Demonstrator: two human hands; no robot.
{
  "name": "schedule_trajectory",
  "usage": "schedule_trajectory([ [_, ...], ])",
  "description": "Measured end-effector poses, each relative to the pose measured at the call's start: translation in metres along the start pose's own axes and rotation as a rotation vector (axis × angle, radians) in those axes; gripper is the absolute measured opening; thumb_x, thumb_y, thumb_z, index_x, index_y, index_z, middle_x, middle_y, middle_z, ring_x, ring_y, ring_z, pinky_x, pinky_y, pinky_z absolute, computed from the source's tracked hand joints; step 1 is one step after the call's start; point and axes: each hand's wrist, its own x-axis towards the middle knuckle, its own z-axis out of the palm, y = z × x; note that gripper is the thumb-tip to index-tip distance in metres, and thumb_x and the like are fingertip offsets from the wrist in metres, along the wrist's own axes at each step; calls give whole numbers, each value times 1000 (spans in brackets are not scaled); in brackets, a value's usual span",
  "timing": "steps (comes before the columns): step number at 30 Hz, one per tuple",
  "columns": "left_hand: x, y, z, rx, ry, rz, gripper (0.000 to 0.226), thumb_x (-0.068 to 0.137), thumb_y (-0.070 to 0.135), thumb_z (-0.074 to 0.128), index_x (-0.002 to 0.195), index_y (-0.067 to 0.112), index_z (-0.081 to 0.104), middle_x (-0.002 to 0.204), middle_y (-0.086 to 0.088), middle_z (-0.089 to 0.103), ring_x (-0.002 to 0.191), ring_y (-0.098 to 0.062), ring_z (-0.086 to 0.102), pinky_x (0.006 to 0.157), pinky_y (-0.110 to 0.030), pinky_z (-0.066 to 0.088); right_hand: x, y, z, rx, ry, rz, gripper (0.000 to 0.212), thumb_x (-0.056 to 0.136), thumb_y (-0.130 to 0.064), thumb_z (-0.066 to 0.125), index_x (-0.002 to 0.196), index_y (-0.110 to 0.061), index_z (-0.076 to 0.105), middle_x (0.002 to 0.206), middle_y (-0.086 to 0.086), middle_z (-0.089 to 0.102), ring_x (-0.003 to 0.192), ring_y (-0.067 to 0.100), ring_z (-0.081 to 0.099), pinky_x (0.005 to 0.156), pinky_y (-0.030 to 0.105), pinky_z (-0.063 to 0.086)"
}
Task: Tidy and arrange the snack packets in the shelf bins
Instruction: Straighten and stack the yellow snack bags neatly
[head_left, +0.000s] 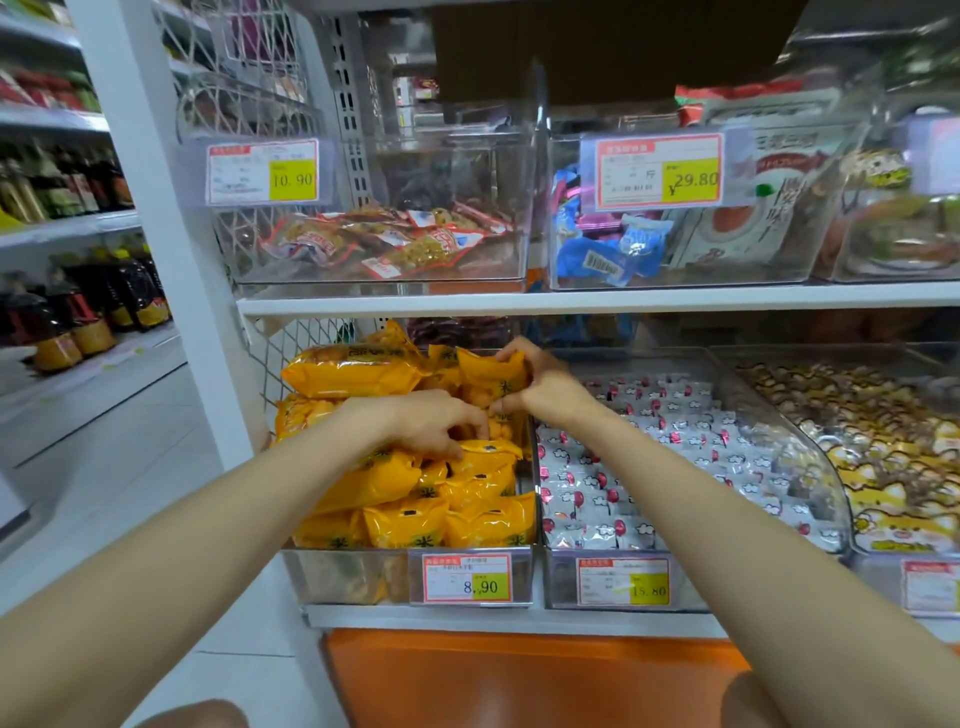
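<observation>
Both hands are in the bin (348, 574): right hand (540, 387) pinches an upright packet (485, 375), left hand (428, 422) grips the pile (395, 483), fingers curled. Next, probably slotting it in straight.

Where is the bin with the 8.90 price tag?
In the head view, lower shelf, far left: the clear bin holds yellow packets, just left of the grey-white packets.

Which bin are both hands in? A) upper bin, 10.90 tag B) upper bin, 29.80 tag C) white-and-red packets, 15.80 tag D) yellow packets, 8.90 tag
D: left hand and right hand both curl fingers on yellow packets in the bin with the 8.90 tag.
</observation>
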Motion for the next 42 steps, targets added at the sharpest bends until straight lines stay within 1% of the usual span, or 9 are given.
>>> schedule_trajectory([
  [4, -6, 0, 8, 80, 136, 6, 38, 90, 28, 58, 128, 27, 54, 116, -4, 49, 116, -20, 41, 99, -32, 33, 3, 3, 5, -215, -162, 53, 36, 81, -8, 69, 113, -22, 57, 95, -6, 51, 91, 16, 50, 72, 26, 40],
  [7, -8, -2, 12, 17, 199, -26, 34, 89, 31, 59, 123, 31, 58, 109, 2, 36, 117, -19, 35, 99, -31, 31, 8, -1, 5, -442, -259, 72, 31, 87, -16, 63, 118, -20, 63, 112, -1, 56, 100, 14, 47, 81, 26, 36],
  [12, -6, -4, 16, 12, 176, -60, 32, 92, 30, 56, 123, 34, 55, 136, -2, 43, 130, -21, 30, 109, -37, 22, 13, -9, 3, -545, -370, 96, 36, 92, -4, 47, 120, -17, 65, 124, 3, 60, 110, 20, 55, 87, 24, 42],
  [17, -4, -8, 19, -16, 136, -91, 32, 93, 32, 52, 124, 37, 51, 136, -3, 45, 134, -21, 29, 113, -44, 18, 40, 0, -1, -377, 104, 1, 18, 90, -13, 56, 100, -20, 69, 108, -1, 68, 92, 10, 60, 72, 19, 46],
  [21, 0, -12, 22, -47, 134, -100, 30, 92, 34, 53, 121, 42, 51, 136, -1, 44, 131, -22, 33, 110, -44, 27, 70, 2, 2, -405, -19, -13, 47, 88, -19, 64, 132, -12, 51, 134, 8, 54, 122, 21, 51, 95, 26, 39],
  [26, -1, -13, 21, -55, 141, -74, 31, 93, 34, 52, 122, 42, 50, 135, 0, 46, 129, -20, 34, 108, -42, 30, 94, 6, 12, -407, -223, 116, 67, 83, -21, 70, 142, -15, 38, 143, 7, 45, 128, 23, 45, 105, 35, 40],
  [30, -1, -12, 20, -57, 150, -60, 31, 93, 32, 51, 123, 39, 50, 134, -1, 48, 129, -19, 33, 106, -42, 31, 103, 1, 5, -378, -308, 164, 79, 75, -18, 76, 143, -14, 36, 139, 6, 46, 122, 22, 48, 97, 33, 45],
  [35, -1, -11, 22, -78, 143, -58, 30, 94, 31, 51, 123, 38, 48, 133, -2, 48, 127, -19, 34, 103, -40, 35, 102, -4, -1, -349, -148, 109, 57, 72, -19, 79, 123, -11, 55, 105, 3, 57, 95, 16, 55, 62, 21, 42],
  [42, -4, -10, 19, -85, 141, -54, 32, 94, 29, 51, 125, 37, 49, 134, 2, 49, 127, -17, 33, 105, -39, 32, 88, -6, -1, -243, -84, 80, 49, 74, -17, 78, 116, -9, 54, 104, 9, 60, 91, 22, 60, 69, 33, 53],
])
